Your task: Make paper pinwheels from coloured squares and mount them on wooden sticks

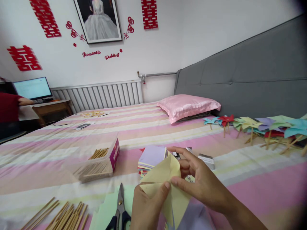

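A pale yellow paper pinwheel [178,204], slit into flaps and partly folded, is held up between my two hands at the lower middle. My left hand [150,204] pinches it from the left, thumb pressed near the centre. From the right, my right hand [198,179] grips an upper flap, with its thumb also close to the centre. Just behind the paper sits a stack of coloured paper squares [152,156], lilac on top. Scissors [120,207] with dark handles lie left of my left hand on light green paper sheets [102,212].
A clear plastic box [96,167] holds thin wooden sticks, and more sticks [68,217] lie loose at the lower left. Finished pinwheels [268,126] lie along the right by the grey headboard [251,70]. A pink pillow [188,105] rests farther back. Someone in a red sleeve [9,107] sits by a monitor [33,88].
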Demonstrator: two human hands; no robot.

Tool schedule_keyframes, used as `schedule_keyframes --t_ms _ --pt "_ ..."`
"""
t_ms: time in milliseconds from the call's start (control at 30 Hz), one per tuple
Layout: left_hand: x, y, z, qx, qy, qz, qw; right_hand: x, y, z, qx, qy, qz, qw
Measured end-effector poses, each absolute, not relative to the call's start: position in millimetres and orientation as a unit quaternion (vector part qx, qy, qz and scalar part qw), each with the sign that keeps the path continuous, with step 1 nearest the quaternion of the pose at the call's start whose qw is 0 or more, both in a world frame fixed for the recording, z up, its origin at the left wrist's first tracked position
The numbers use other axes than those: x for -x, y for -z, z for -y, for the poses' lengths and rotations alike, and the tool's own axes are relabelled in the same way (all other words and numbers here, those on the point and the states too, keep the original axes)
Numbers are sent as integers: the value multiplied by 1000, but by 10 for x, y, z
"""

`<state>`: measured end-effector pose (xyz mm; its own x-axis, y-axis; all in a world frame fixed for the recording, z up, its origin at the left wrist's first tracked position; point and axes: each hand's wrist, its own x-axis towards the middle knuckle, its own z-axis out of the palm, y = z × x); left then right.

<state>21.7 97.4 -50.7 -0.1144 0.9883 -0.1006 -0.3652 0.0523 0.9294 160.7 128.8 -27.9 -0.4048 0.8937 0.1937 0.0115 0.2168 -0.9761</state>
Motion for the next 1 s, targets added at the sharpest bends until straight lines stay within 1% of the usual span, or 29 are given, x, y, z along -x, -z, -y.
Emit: schedule_keyframes --t_ms 200,367,467,600,667,733,900,1000 --pt "-181 537 -990 -345 -582 -471 566 -1603 282 -1283 352 -509 661 424" --pt "-145 600 -1031 -336 -574 -471 580 -1635 299 -1310 349 -495 659 446" --pt "-132 589 -1033 -329 -579 -480 571 -1649 311 -1342 366 -482 637 478" --pt "-124 490 -994 -282 -608 -484 563 -1677 312 -1361 391 -432 605 544" --pt "-110 442 -984 -254 -624 -482 560 -1703 305 -1350 383 -412 614 553" --pt "-86 416 -989 -230 -638 -481 555 -1729 299 -1329 365 -404 649 531" --pt "-21 419 -1010 -199 -660 -460 560 -1732 313 -1278 319 -427 741 409" --pt "0 427 -1006 -180 -657 -445 581 -1688 333 -1268 314 -434 757 373"
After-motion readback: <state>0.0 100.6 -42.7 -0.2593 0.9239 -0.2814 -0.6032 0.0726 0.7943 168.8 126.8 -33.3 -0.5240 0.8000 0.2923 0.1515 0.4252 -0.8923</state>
